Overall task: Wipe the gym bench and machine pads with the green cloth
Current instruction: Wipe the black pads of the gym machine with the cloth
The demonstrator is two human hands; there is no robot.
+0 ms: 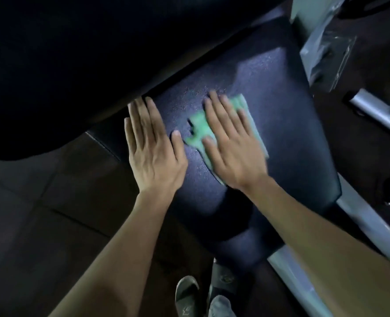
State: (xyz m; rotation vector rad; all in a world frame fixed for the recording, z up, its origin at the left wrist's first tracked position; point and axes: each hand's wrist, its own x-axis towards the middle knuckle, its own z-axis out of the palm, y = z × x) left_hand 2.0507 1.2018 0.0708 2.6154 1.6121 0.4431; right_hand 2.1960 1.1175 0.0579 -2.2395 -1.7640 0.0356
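A dark padded seat (pixel 269 115) of a gym machine fills the middle of the view. The green cloth (pixel 199 131) lies flat on it, and my right hand (pixel 230 145) presses down on the cloth with fingers spread; the cloth's edges show at both sides of the hand. My left hand (pixel 152 145) rests flat on the pad's left edge, fingers together, holding nothing. Above both hands a large dark back pad (pixel 86 53) overhangs the seat. The right hand looks slightly blurred.
Grey metal frame tubes (pixel 377 113) run along the right side, with a clear plastic plate (pixel 326 49) at the upper right. Below the seat are my feet in slippers (pixel 187 296) on a dark floor (pixel 40 213).
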